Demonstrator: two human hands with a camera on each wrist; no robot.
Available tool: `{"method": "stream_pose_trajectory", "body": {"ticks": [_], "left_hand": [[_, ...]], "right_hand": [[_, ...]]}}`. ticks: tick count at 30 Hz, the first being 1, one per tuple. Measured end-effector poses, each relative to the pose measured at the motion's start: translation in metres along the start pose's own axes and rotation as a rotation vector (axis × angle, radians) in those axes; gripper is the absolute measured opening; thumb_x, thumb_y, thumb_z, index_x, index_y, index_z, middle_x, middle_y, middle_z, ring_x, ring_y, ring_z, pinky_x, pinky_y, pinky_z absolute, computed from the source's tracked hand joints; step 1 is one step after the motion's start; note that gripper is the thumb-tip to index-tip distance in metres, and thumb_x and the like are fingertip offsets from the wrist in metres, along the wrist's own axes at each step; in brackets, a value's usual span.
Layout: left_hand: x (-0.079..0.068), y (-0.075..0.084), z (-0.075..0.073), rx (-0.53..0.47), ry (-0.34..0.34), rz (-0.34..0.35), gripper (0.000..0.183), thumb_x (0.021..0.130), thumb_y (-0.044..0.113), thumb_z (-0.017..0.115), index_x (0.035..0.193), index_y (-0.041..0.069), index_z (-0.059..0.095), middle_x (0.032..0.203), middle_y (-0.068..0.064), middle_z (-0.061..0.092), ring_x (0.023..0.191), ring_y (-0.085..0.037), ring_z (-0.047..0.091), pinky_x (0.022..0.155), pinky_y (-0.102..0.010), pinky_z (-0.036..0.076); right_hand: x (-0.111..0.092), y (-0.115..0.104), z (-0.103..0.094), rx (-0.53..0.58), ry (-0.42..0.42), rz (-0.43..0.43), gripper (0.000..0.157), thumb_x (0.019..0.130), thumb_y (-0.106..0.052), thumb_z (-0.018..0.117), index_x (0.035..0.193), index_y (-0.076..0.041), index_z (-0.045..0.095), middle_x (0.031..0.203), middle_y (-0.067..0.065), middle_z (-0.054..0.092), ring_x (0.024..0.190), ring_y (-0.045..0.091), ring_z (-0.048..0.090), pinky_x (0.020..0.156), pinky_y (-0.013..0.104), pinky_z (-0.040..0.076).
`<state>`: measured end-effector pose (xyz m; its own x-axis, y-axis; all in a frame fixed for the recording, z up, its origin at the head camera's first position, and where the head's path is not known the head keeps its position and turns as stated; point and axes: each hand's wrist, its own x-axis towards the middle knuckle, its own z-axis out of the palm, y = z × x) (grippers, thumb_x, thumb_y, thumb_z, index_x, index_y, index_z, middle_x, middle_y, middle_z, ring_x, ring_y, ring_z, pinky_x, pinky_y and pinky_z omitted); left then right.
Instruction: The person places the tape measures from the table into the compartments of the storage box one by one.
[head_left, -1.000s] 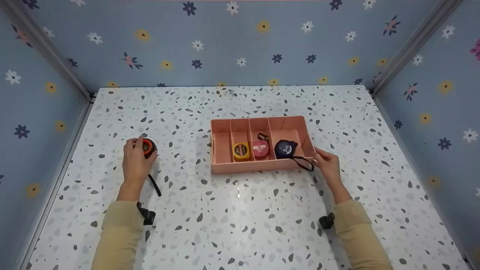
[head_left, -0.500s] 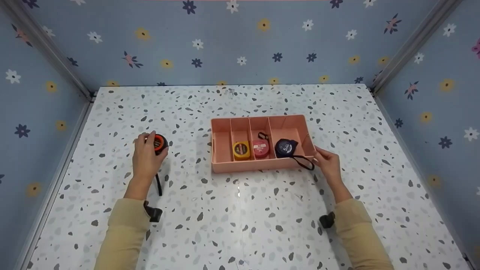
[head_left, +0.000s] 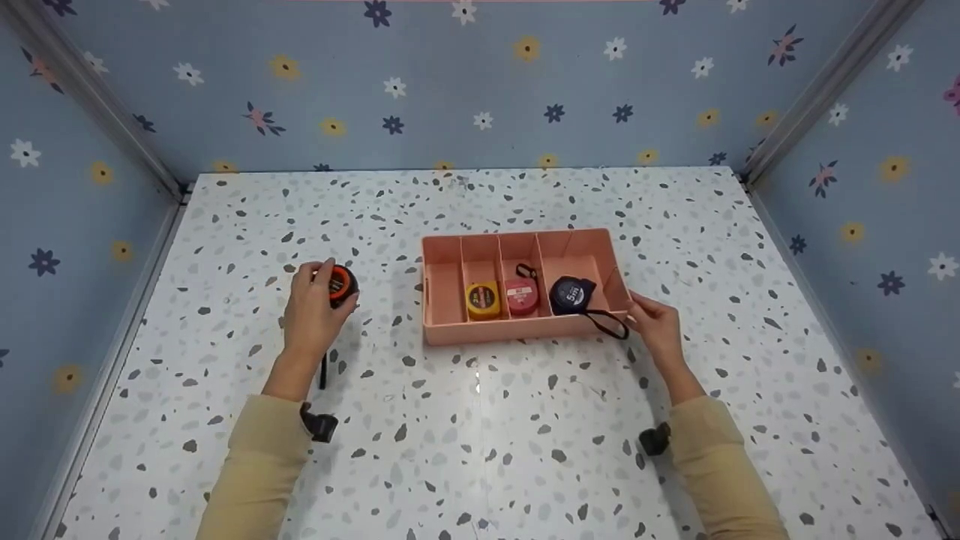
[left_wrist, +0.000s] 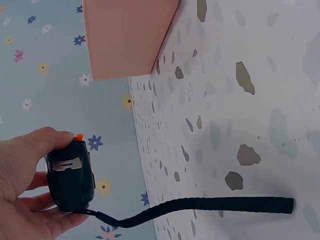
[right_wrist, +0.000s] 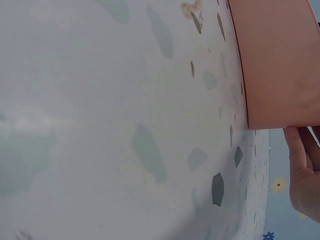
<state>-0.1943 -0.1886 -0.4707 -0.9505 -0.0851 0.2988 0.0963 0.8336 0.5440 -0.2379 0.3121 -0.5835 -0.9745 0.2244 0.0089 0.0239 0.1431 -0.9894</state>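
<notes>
In my left hand (head_left: pixel 311 319) is a black tape measure (head_left: pixel 342 286) with an orange ring on its face, gripped between thumb and fingers. Its black wrist strap (left_wrist: pixel 215 204) trails from the lower end in the left wrist view. At the right front corner of a pink divided box (head_left: pixel 525 331), my right hand (head_left: pixel 658 330) holds the end wall with fingertips and thumb. Inside the box, separate compartments contain a yellow tape measure (head_left: pixel 483 300), a pink tape measure (head_left: pixel 522 298) and a dark blue tape measure (head_left: pixel 570 295). The blue one's strap hangs over the front rim.
The box's far-left compartment (head_left: pixel 444 285) shows bare pink plastic. Beneath everything is a white speckled tabletop (head_left: pixel 480 450). Blue flowered panels (head_left: pixel 480 82) enclose the back and both sides.
My left hand has moved right and slightly away from me with the black and orange tape measure, nearer the box. My right hand and the box have stayed in place.
</notes>
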Motion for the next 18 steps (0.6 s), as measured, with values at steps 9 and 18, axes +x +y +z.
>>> {"method": "stream_pose_trajectory", "body": {"ticks": [9,18], "left_hand": [[0.000,0.014,0.002,-0.016,-0.023,0.029,0.057,0.076,0.011,0.069,0.125,-0.005,0.045,0.117,-0.023,0.041,0.108,-0.035,0.041,0.083,-0.048,0.041],[0.003,0.026,0.005,-0.053,-0.030,0.059,0.057,0.076,0.011,0.068,0.125,-0.005,0.045,0.117,-0.022,0.042,0.108,-0.034,0.041,0.087,-0.045,0.040]], "right_hand": [[0.000,0.000,0.001,-0.016,0.009,0.014,0.040,0.081,-0.027,0.064,0.114,-0.006,0.061,0.114,0.015,0.058,0.093,0.017,0.060,0.070,0.024,0.050],[-0.018,-0.032,0.004,-0.032,-0.054,0.028,0.039,0.085,-0.024,0.059,0.119,-0.005,0.056,0.118,0.014,0.055,0.100,0.016,0.057,0.077,0.026,0.048]]}}
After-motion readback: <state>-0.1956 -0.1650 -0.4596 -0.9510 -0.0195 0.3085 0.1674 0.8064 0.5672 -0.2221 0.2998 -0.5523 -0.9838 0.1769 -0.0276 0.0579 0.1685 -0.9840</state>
